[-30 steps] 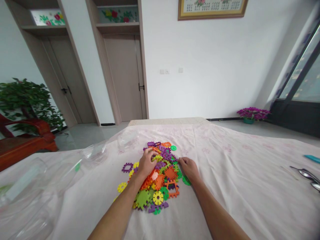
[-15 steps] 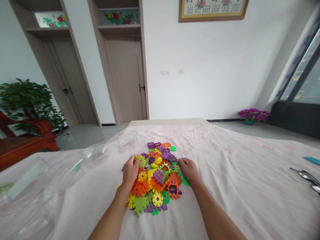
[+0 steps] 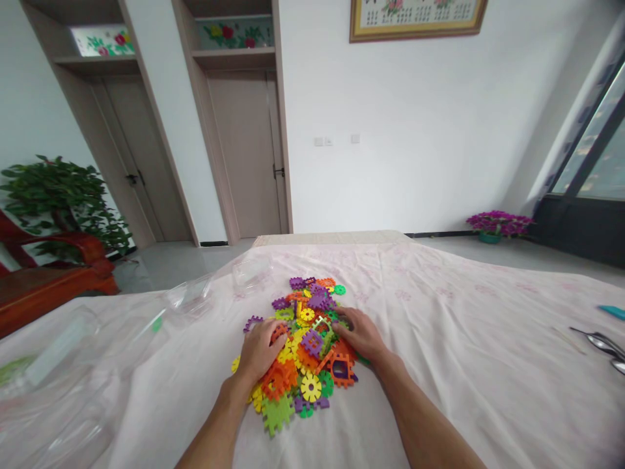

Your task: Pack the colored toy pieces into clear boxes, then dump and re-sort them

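Observation:
A heap of plastic interlocking building pieces [image 3: 312,342] lies on the cloth in front of me: purple, orange, yellow and green squares and notched discs. My left hand [image 3: 262,352] rests on the heap's left side, thumb and fingers apart around an orange square piece [image 3: 280,333]; whether it grips that piece is unclear. On the right side, my right hand [image 3: 362,333] reaches over the pieces with its fingers spread, touching green and orange ones. A yellow notched disc [image 3: 311,387] and a light green square piece [image 3: 277,413] lie at the near edge.
Several clear plastic containers [image 3: 188,296] stand along the left of the pale tablecloth [image 3: 439,365]. Scissors [image 3: 598,340] and a blue object [image 3: 612,312] lie at the far right. A wooden chair [image 3: 53,270] and a leafy plant [image 3: 58,202] stand beyond the table's left side.
My left hand has come nearer and slightly inward over the heap, and my right hand has moved left onto the pieces. Several pieces under the left hand have shifted.

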`<action>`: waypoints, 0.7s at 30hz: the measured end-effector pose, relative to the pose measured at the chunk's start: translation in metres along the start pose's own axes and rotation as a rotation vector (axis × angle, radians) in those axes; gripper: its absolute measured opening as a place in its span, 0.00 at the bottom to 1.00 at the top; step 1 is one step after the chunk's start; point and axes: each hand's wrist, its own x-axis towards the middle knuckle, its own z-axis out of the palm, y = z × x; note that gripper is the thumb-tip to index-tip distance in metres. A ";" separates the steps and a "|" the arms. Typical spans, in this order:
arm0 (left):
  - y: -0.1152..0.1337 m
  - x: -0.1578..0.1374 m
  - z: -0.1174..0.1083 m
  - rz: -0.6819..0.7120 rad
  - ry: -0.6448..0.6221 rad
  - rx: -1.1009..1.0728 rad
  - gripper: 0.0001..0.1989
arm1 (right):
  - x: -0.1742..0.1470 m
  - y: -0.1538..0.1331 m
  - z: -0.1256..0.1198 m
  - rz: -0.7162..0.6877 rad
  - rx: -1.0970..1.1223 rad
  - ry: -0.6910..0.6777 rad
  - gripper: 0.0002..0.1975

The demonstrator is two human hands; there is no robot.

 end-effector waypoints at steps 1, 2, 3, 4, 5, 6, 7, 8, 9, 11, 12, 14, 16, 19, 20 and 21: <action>0.002 0.000 -0.001 0.009 0.001 -0.020 0.15 | -0.001 -0.002 0.002 -0.028 0.002 -0.017 0.22; 0.004 0.000 -0.002 0.015 0.005 -0.030 0.14 | -0.001 -0.004 0.004 -0.050 0.015 -0.037 0.20; 0.006 0.000 -0.003 0.018 0.011 -0.026 0.13 | -0.002 -0.005 0.005 -0.060 0.034 -0.054 0.18; 0.008 -0.001 -0.004 0.015 0.021 -0.007 0.12 | -0.002 -0.006 0.006 -0.057 0.051 -0.066 0.17; 0.009 -0.002 -0.005 0.007 0.037 0.025 0.11 | -0.003 -0.006 0.007 -0.041 0.059 -0.066 0.16; 0.011 -0.002 -0.006 -0.001 0.059 0.063 0.11 | -0.003 -0.006 0.008 -0.017 0.055 -0.054 0.15; 0.012 -0.003 -0.006 -0.010 0.088 0.099 0.10 | -0.003 -0.005 0.008 0.007 0.041 -0.031 0.14; 0.012 -0.004 -0.006 -0.018 0.122 0.127 0.10 | -0.002 -0.003 0.008 0.029 0.023 -0.003 0.14; 0.013 -0.004 -0.007 -0.023 0.153 0.145 0.09 | -0.002 -0.002 0.008 0.048 0.004 0.026 0.14; 0.014 -0.003 -0.006 -0.018 0.184 0.151 0.11 | -0.001 0.002 0.007 0.077 -0.034 0.070 0.15; 0.014 0.000 -0.006 -0.009 0.181 0.143 0.12 | 0.000 0.003 0.007 0.088 -0.050 0.079 0.16; 0.016 0.009 -0.004 0.027 0.142 0.118 0.16 | 0.001 0.005 0.007 0.100 -0.074 0.083 0.17; 0.019 0.024 -0.001 0.071 0.052 0.104 0.20 | 0.001 0.005 0.006 0.096 -0.082 0.081 0.17; 0.023 0.052 0.006 0.098 -0.098 0.116 0.24 | 0.001 0.005 0.005 0.087 -0.078 0.083 0.17; 0.024 0.060 0.009 0.096 -0.121 0.121 0.24 | 0.001 0.005 0.005 0.086 -0.074 0.085 0.17; 0.024 0.067 0.012 0.092 -0.129 0.126 0.24 | 0.000 0.006 0.005 0.085 -0.069 0.088 0.17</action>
